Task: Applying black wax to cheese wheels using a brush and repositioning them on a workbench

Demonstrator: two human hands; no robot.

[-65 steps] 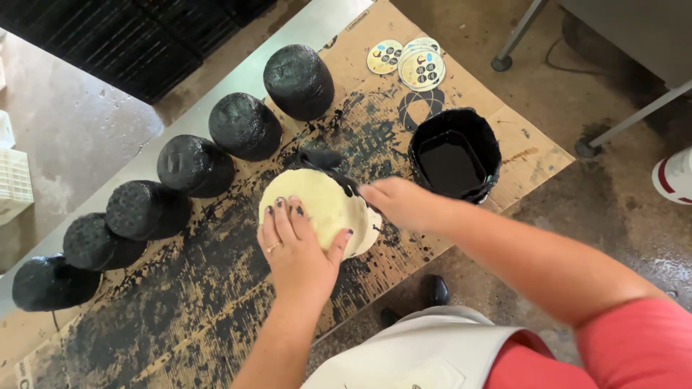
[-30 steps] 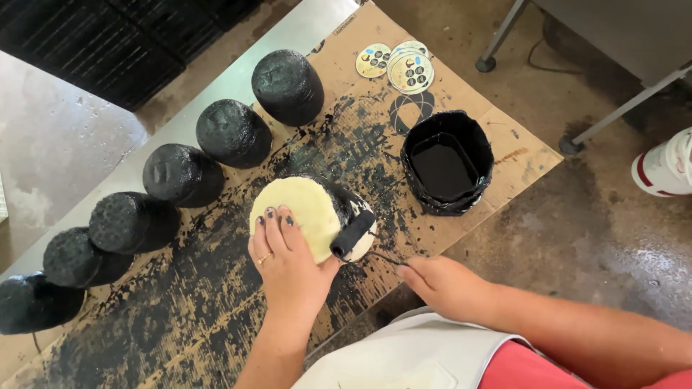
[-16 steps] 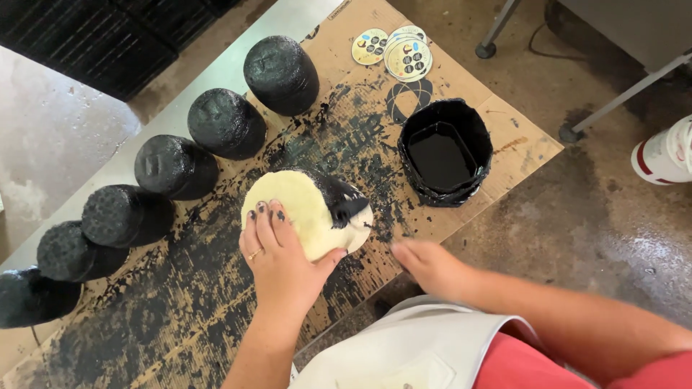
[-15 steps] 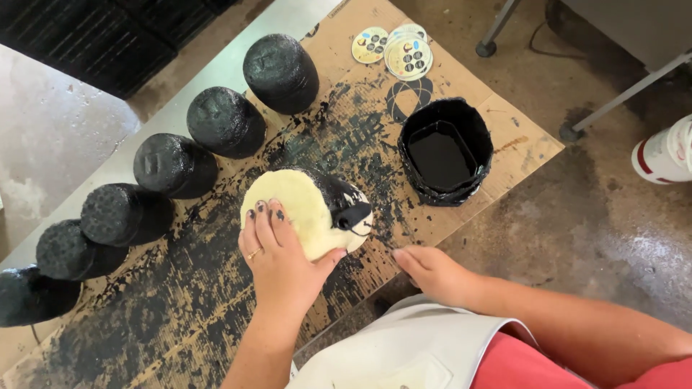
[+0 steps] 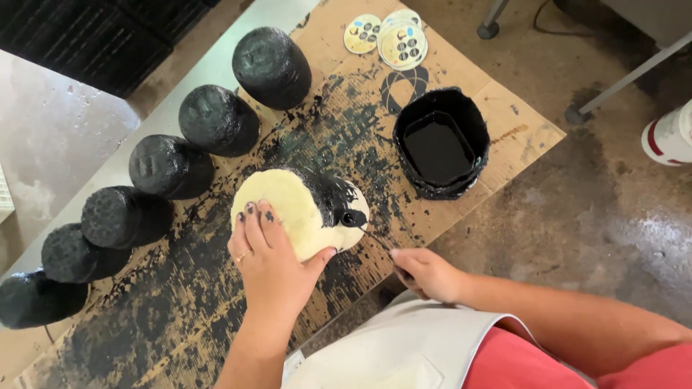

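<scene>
The left hand [image 5: 270, 263] lies spread flat on the pale round pot [image 5: 299, 212], pressing it to the paint-spattered cardboard [image 5: 504, 122] on the desk. The right hand [image 5: 427, 274] pinches a thin brush [image 5: 360, 223], whose black tip touches the pot's far side, where wet paint already spreads. If that steadying palm slides forward, the fingers could smear the fresh coat. Beyond the brush sits an open paint tub [image 5: 441, 144]; a careless sweep might tip it.
</scene>
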